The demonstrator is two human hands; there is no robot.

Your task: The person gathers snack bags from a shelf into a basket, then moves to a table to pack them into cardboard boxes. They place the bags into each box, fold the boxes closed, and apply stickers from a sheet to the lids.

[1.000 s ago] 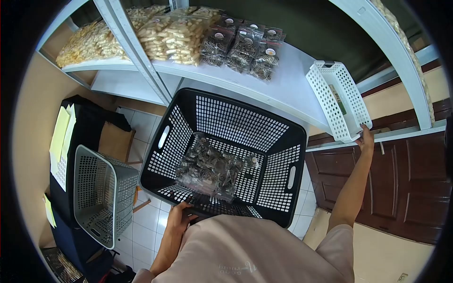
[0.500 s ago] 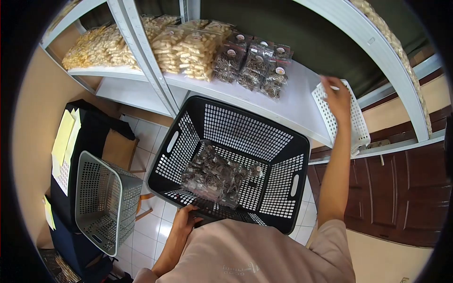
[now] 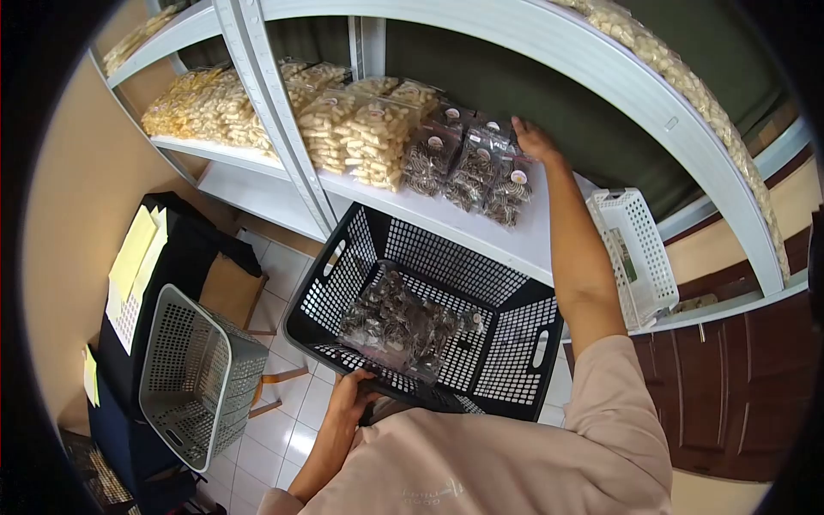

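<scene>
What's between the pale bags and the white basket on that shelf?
In the head view, dark packets, then the right hand and forearm, with some bare shelf showing too.

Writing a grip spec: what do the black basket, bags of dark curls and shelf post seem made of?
Black basket: probably plastic, satin; even, moulded-looking grid.
Bags of dark curls: likely thin, glossy plastic film; see-through, with bright glints.
Shelf post: perhaps painted metal, pale; thin, folded-looking profile.
</scene>
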